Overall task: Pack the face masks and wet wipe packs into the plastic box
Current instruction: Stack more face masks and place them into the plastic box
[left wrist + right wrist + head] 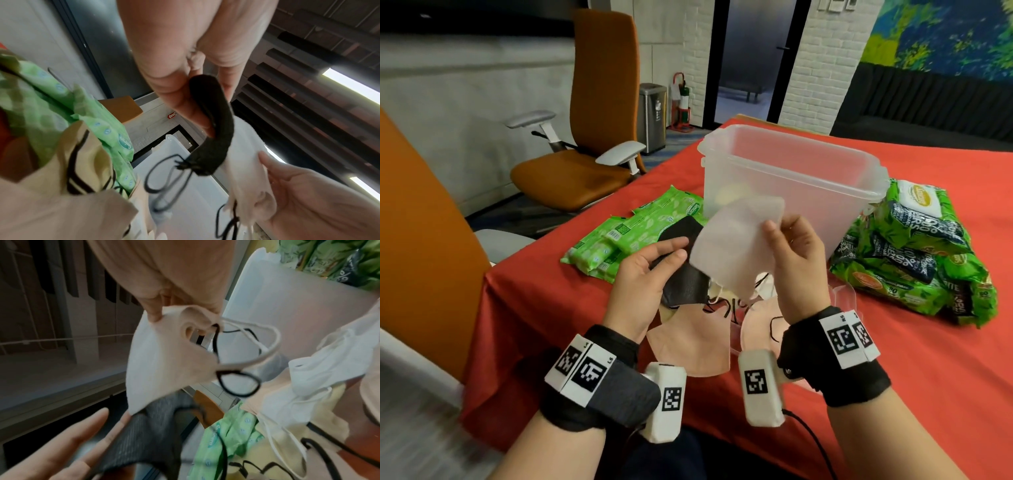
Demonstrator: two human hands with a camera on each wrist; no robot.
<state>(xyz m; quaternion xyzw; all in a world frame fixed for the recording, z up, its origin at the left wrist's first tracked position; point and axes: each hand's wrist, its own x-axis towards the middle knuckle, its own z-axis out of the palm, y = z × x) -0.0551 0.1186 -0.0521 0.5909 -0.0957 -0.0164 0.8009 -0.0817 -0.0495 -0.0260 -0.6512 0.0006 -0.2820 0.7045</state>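
Pinching a pale mask [736, 246] in front of the plastic box [791, 178] was the right hand [796, 263], left hand [643, 274] clamped on a black mask [211, 129], ear loops [164, 175] clear only from the wrists, wipe packs [626, 233] left of the box, more masks [691, 346] below.

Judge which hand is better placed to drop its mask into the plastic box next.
Probably right: the right hand pinches the pale mask just before the plastic box, while the left hand holds the black mask lower, farther back.
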